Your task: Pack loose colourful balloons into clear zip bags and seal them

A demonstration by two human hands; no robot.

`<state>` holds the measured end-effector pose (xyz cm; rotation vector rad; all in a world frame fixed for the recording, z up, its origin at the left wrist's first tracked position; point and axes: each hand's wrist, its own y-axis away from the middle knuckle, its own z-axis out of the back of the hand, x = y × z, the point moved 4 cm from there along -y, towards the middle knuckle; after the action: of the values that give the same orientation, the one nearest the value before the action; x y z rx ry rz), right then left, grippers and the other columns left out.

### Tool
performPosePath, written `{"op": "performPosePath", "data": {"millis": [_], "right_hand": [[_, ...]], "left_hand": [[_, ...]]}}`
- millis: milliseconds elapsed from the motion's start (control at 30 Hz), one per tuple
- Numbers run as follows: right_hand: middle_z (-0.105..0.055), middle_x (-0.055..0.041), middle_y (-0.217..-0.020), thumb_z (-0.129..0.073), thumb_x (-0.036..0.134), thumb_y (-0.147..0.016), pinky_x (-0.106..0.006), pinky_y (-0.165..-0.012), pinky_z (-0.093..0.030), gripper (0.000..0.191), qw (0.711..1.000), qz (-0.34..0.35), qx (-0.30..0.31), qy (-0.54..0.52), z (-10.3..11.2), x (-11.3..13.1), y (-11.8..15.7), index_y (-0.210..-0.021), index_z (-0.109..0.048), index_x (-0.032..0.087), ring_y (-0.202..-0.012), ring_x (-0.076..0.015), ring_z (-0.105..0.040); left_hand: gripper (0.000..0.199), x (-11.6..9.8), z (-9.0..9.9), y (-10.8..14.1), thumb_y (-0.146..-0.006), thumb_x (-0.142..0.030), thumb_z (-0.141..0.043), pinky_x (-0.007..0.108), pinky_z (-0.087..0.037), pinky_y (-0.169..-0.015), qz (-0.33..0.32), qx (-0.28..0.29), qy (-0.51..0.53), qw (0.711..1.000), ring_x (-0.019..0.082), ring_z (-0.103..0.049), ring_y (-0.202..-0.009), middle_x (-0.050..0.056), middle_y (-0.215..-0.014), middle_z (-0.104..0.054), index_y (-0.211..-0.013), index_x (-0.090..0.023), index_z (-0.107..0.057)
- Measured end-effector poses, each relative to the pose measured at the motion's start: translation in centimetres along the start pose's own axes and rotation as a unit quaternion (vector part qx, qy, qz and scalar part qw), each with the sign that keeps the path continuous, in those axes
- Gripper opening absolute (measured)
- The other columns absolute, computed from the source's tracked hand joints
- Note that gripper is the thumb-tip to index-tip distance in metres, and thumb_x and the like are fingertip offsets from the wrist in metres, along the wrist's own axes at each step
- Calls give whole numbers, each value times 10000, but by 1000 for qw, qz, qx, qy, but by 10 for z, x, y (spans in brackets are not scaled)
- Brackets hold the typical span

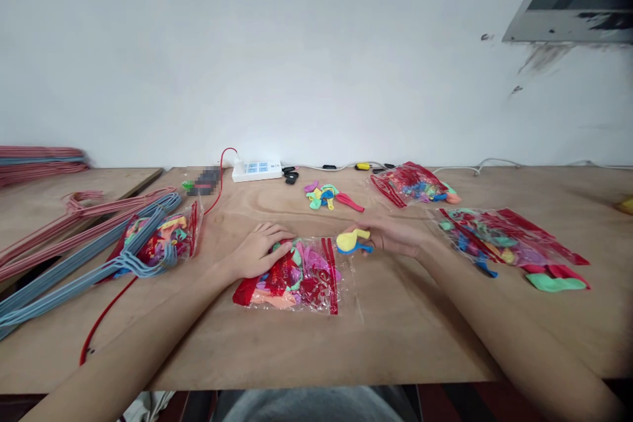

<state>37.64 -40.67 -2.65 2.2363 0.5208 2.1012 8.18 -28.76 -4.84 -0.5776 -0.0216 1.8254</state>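
A clear bag with red print (316,280), full of coloured balloons, lies flat in front of me. My left hand (262,249) rests on its upper left corner with the fingers spread. To the right of the bag's opening, my right hand (390,236) holds a yellow balloon (352,239) and a blue balloon (363,248) in closed fingers. Beyond the bag is a small loose pile of balloons (324,196), with a red one (350,202) pointing right.
Balloon bags lie at the back right (408,184), right (514,237) and left (171,234), the last under blue hangers (99,277). Pink hangers (74,224) are beside them. A power strip (257,170) and black scissors (291,176) sit near the wall. Loose balloons (556,281) lie right.
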Motion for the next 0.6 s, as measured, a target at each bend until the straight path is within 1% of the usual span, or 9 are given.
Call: {"op": "performPosePath", "data": {"millis": [67,100,167,200,300,333,400,500,600], "right_hand": [[-814,-125,-1131,-672,492,-1025,-307,-770,-638,388,997,-62,48,12,-10,-4,3,-1110,-838,153,-909,-216,-748],[-815,-124,-1141,-641,497,-1049,-311,-814,-644,409,995,-84,60,8,-15,-6,4,-1132,-835,147,-911,-210,-753],[-810,-127,-1187,-554,516,-1098,-322,-928,-635,473,991,-113,73,-25,-28,-12,2,-1154,-827,134,-956,-206,-765],[-798,-137,-1234,-505,529,-1118,-332,-996,-616,513,989,-117,79,-50,-36,-15,0,-1162,-821,126,-1018,-212,-766],[-716,-172,-1424,-408,595,-1130,-396,-1188,-498,614,981,-93,96,-140,-63,-23,-8,-1241,-778,118,-1293,-258,-697],[-681,-177,-1479,-387,623,-1123,-423,-1230,-454,642,976,-79,107,-172,-73,-25,-10,-1290,-753,124,-1369,-273,-654],[-640,-176,-1532,-355,668,-1105,-463,-1268,-400,685,962,-49,133,-233,-94,-28,-13,-1372,-703,142,-1452,-293,-590],[-672,-190,-1478,-334,717,-1081,-509,-1257,-403,728,946,-39,161,-278,-118,-31,-11,-1354,-693,147,-1455,-322,-582],[-729,-195,-1371,-365,717,-1077,-516,-1238,-421,699,942,-56,167,-284,-127,-32,-8,-1293,-713,150,-1392,-326,-633]], "left_hand": [[416,0,0,0,-1155,-465,-422,498,-437,-1153,-2,-1,3,1000,288,-614,-1296,90,-1370,-717,-1416,-280,-688],[418,0,0,0,-1154,-468,-422,497,-439,-1154,-4,-2,4,1000,289,-614,-1297,89,-1370,-717,-1420,-286,-688],[421,0,0,0,-1152,-475,-424,495,-442,-1156,-7,-3,6,1000,290,-615,-1299,87,-1371,-718,-1427,-296,-688],[422,0,0,0,-1151,-478,-426,494,-442,-1157,-8,-4,6,1000,290,-615,-1299,87,-1372,-718,-1429,-297,-688],[420,0,0,0,-1151,-474,-428,492,-443,-1153,-7,-6,5,1000,291,-619,-1293,86,-1364,-723,-1427,-295,-690],[418,0,0,0,-1151,-471,-428,491,-443,-1152,-6,-5,5,1000,290,-621,-1290,85,-1362,-723,-1424,-294,-690],[412,-1,1,0,-1154,-465,-427,489,-441,-1152,-4,-3,4,1000,287,-622,-1286,83,-1359,-724,-1415,-288,-692],[407,-1,1,0,-1156,-460,-425,487,-440,-1156,-2,-1,3,1000,284,-620,-1293,79,-1364,-726,-1400,-281,-696],[414,-1,1,0,-1156,-462,-418,488,-440,-1162,-3,-1,4,1000,285,-620,-1298,79,-1369,-727,-1401,-283,-698]]}}
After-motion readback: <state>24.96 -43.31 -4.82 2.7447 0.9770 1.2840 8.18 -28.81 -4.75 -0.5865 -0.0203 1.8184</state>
